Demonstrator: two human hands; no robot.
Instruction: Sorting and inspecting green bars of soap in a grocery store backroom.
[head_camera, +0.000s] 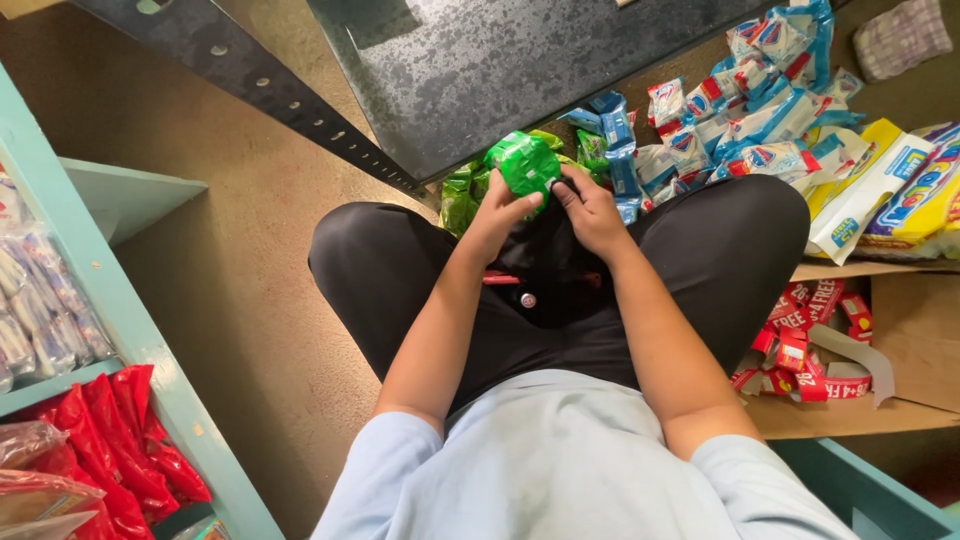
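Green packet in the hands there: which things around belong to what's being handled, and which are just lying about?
In hand:
- green packet, held by left hand and right hand
- more green packets on the floor just beyond

Lying about:
- blue-and-white packets
- yellow packs
- red packets on the teal shelf
- red wrappers

Packet (525, 160) bright green, glossy. Sachets (760, 90) blue/white w/ red marks. Trousers (700, 250) black. Shirt (560, 460) pale blue. Shelf frame (150, 370) teal. Pouches (120, 440) red. Strips (805, 350) red w/ white print. Floor (250, 250) brown.
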